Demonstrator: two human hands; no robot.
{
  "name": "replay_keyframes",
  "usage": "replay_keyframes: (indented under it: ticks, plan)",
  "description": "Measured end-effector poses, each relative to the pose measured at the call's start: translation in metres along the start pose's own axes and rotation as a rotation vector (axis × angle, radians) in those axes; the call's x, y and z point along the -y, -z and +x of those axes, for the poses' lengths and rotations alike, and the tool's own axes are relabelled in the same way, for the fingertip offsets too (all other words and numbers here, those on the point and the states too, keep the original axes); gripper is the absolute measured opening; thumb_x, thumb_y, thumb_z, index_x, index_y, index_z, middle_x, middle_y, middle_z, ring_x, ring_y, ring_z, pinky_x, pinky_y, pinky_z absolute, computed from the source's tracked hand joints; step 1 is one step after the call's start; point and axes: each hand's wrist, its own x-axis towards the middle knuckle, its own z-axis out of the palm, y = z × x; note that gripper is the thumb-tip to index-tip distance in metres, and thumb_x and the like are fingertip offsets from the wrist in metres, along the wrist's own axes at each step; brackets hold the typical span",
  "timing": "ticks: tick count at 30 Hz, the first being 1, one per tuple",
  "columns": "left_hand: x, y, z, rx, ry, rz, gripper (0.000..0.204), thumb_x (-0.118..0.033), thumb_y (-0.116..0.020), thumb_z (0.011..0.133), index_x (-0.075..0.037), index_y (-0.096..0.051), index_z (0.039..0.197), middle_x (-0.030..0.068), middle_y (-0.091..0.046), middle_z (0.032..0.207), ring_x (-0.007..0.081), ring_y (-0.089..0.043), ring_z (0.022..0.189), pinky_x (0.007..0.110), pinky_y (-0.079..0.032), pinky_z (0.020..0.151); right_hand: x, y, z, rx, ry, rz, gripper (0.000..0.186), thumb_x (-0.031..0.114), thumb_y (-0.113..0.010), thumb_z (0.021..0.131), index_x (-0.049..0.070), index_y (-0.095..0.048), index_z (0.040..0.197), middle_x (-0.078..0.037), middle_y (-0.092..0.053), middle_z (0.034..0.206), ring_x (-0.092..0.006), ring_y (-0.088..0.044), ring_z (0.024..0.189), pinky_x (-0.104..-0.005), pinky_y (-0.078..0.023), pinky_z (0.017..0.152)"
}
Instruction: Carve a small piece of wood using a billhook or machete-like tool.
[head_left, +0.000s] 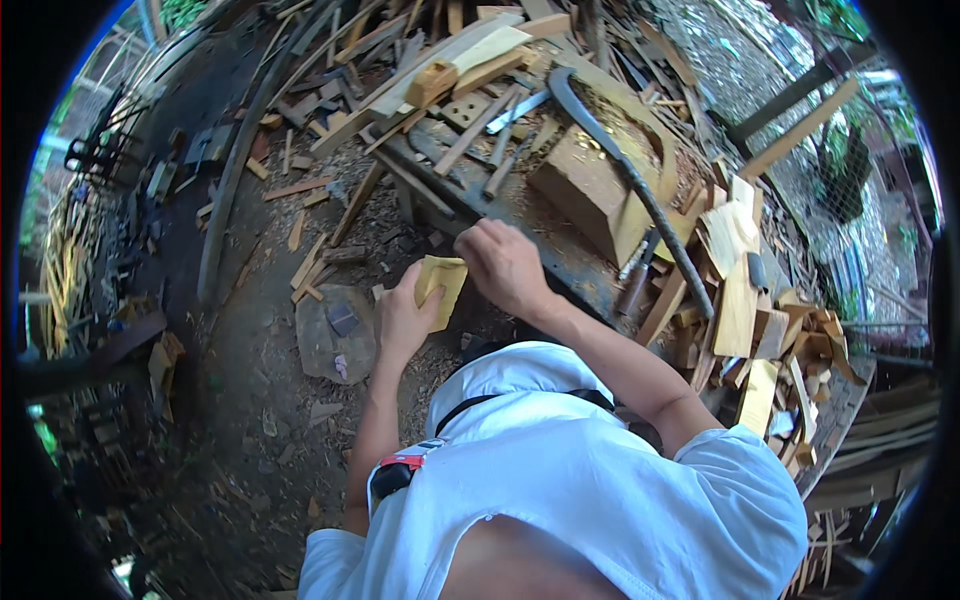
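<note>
My left hand (402, 318) is closed on a flat yellow piece (441, 290), its thumb pressed across the face. From here I cannot tell whether that piece is thin wood or a folded sheet. Just to the right, my right hand (503, 265) is closed with its fingers bent together beside the dark bench edge. Anything inside those fingers is hidden. Both hands are in front of my body, and a small gap separates the right fingers from the yellow piece.
A large wooden block (590, 190) rests on the bench, with a long, dark curved bar (650, 195) lying across it. A wooden-handled tool (633, 288) lies nearby. Offcuts (735, 310) are heaped at right. A flat stone slab (325, 350) lies on the chip-strewn ground.
</note>
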Motion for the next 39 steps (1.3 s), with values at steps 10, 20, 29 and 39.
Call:
replay_keyframes:
  ticks: [10,20,29,39]
  plan:
    - [-0.064,-0.051,0.064,0.271,0.397,-1.231,0.035,-0.014,-0.061,0.093,-0.001,-0.053,0.125,0.007,-0.063,0.114,0.0159,-0.062,0.102,0.029,-0.049,0.09,-0.198,0.099,-0.057,-0.168,-0.452,-0.485,0.032,0.018,-0.064,0.086,0.011,-0.061,0.117,-0.014,-0.055,0.115,-0.0347,-0.055,0.104,-0.0441,-0.046,0.086]
    - [-0.125,-0.1,0.114,0.362,0.42,-1.219,0.053,-0.002,-0.067,0.086,-0.003,-0.044,0.133,0.0087,-0.057,0.122,0.0189,-0.059,0.111,0.032,-0.051,0.092,-0.268,0.102,-0.061,-0.009,-0.698,-0.486,0.041,0.029,-0.058,0.091,0.019,-0.05,0.129,-0.013,-0.055,0.109,-0.0338,-0.06,0.096,-0.0459,-0.05,0.077]
    - [-0.135,-0.123,0.171,0.333,0.198,-0.642,0.049,0.0,-0.07,0.081,0.001,-0.05,0.126,0.0114,-0.066,0.111,0.017,-0.065,0.1,0.031,-0.052,0.086,-0.269,0.133,-0.068,0.021,-0.753,0.167,0.045,0.034,-0.051,0.097,0.011,-0.045,0.136,-0.024,-0.065,0.101,-0.0414,-0.063,0.096,-0.0449,-0.047,0.082]
    - [-0.153,-0.168,0.253,0.281,-0.313,0.218,0.06,-0.01,-0.071,0.076,-0.019,-0.053,0.133,0.0218,-0.064,0.095,0.0406,-0.06,0.093,0.046,-0.051,0.081,-0.212,0.134,-0.068,0.132,-0.987,0.304,0.043,0.041,-0.045,0.098,0.008,-0.052,0.125,-0.023,-0.061,0.077,-0.0448,-0.061,0.077,-0.0495,-0.044,0.069]
